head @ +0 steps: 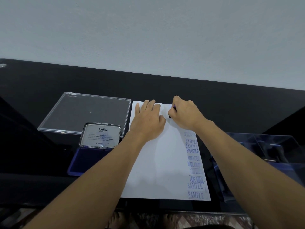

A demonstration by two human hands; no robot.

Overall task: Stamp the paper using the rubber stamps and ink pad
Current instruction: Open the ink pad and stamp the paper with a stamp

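Left hand [148, 119] is lying flat, fingers straight, on the paper [158, 171] at its far end; just beside it, right hand [186, 113] is gripping a dark stamp [170, 115] down on the sheet. Ink pad [85, 161] is sitting open on the counter [231, 100], left of the paper

Black table [231, 96], clear plastic lid [85, 111], grey wall [148, 30], patterned floor [189, 219]
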